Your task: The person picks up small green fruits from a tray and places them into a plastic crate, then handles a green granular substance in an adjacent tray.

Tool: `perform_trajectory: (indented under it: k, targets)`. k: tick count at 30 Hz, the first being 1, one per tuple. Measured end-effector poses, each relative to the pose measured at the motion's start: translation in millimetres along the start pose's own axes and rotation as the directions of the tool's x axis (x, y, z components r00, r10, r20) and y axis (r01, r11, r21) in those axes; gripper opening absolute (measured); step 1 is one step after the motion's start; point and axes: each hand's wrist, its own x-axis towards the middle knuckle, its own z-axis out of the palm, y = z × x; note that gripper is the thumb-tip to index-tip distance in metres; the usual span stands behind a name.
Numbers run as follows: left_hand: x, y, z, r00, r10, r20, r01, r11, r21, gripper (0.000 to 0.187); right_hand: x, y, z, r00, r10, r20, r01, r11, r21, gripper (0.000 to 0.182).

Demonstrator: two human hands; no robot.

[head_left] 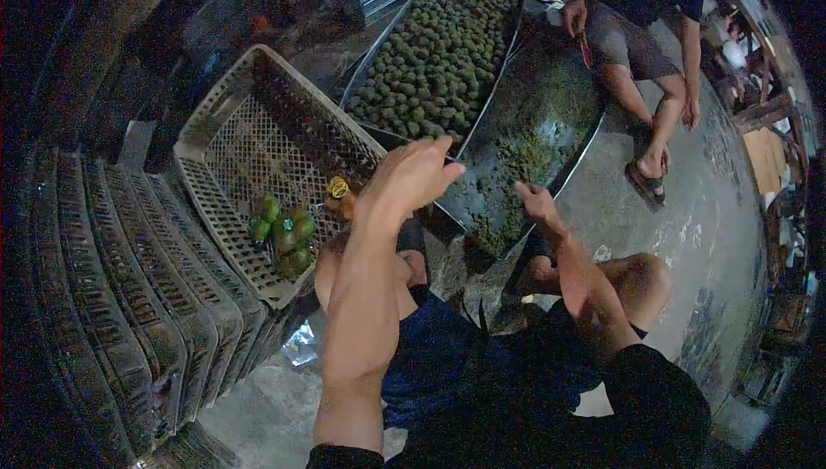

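Note:
My left hand [413,175] is over the near end of the metal trays, thumb and fingers apart, nothing visible in it. My right hand [540,204] is above the near right part of a tray of wet, dark greenish material [542,129]; its fingers are curled together, and any small thing in them is too small to name. Beyond my left hand, a metal tray [439,52] is full of round greenish fruit. At the left, a plastic crate [249,120] tilts towards me, holding several green fruits [292,232] with small stickers in its lower corner.
Stacked crates [129,271] fill the left side. Another person [641,47] sits beyond the trays at the upper right, holding something thin, with a sandalled foot on the concrete floor [688,211]. Cardboard [764,159] and clutter line the right edge. A shiny wrapper [300,345] lies below the crate.

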Motion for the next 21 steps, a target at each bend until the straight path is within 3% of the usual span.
perform_trajectory:
  k: [1, 2, 4, 5, 6, 10, 11, 14, 15, 16, 18, 19, 21]
  targets:
    - [0.3, -0.8, -1.2, 0.999, 0.011, -0.044, -0.011, 1.000, 0.000, 0.039, 0.0, 2.8, -3.1, 1.000, 0.000, 0.003, 0.000, 1.000, -0.004, 0.047]
    - [1.6, -1.6, -3.0, 0.999, 0.008, -0.045, -0.008, 1.000, -0.003, 0.039, -0.6, 6.1, -7.2, 0.987, -0.140, 0.083, 0.127, 0.981, 0.147, 0.044]
    - [5.7, 0.1, -10.4, 0.993, -0.069, 0.100, 0.070, 0.998, -0.003, 0.051, -9.7, 0.4, -13.7, 0.947, -0.285, 0.147, 0.232, 0.926, 0.299, 0.040]
    - [7.4, -1.8, -9.6, 0.992, -0.072, 0.100, 0.073, 0.997, -0.007, 0.051, -16.0, -1.2, -15.7, 0.983, -0.137, 0.124, 0.048, 0.836, 0.547, 0.040]
    - [9.1, -3.4, -8.5, 0.994, -0.059, 0.090, 0.061, 0.998, -0.012, 0.051, -20.9, -4.2, -17.0, 0.990, 0.017, 0.143, -0.120, 0.649, 0.751, 0.040]
    - [15.6, -5.2, -8.7, 0.998, -0.016, 0.061, 0.017, 1.000, -0.016, 0.050, -16.8, 1.2, -2.7, 0.990, 0.033, 0.138, -0.124, 0.677, 0.726, 0.031]
    - [16.8, -3.7, -10.3, 0.998, -0.018, 0.063, 0.019, 1.000, -0.016, 0.050, 9.5, 30.4, 8.6, 0.990, 0.123, 0.073, -0.140, 0.745, 0.652, 0.032]
    - [19.8, -2.7, -10.0, 0.994, -0.041, 0.105, 0.041, 0.999, -0.001, 0.051, 4.4, 15.4, 16.7, 0.967, 0.245, -0.072, -0.168, 0.822, 0.544, 0.036]
    - [21.4, -6.3, -5.2, 0.998, 0.007, 0.058, -0.007, 1.000, -0.009, 0.043, -7.1, 2.6, 15.0, 0.949, 0.280, -0.143, -0.171, 0.841, 0.514, 0.038]
    - [21.6, -7.2, -2.9, 0.999, 0.054, 0.007, -0.054, 0.998, -0.015, 0.037, -12.0, 0.4, 11.6, 0.949, 0.282, -0.141, -0.174, 0.841, 0.512, 0.038]
    - [22.2, -7.4, -0.1, 0.999, 0.051, 0.003, -0.051, 0.999, -0.009, 0.036, -22.4, -6.9, 4.5, 0.996, 0.084, 0.012, -0.082, 0.917, 0.391, 0.033]
    - [22.2, -6.8, 0.8, 0.999, 0.049, -0.002, -0.049, 0.999, -0.001, 0.036, -36.7, -19.6, -2.1, 0.996, 0.085, 0.012, -0.083, 0.917, 0.390, 0.033]
    - [21.8, -0.9, -6.4, 0.998, 0.011, 0.064, -0.011, 1.000, 0.009, 0.042, -69.7, -49.0, -12.1, 0.989, 0.013, 0.147, -0.132, 0.529, 0.838, 0.028]
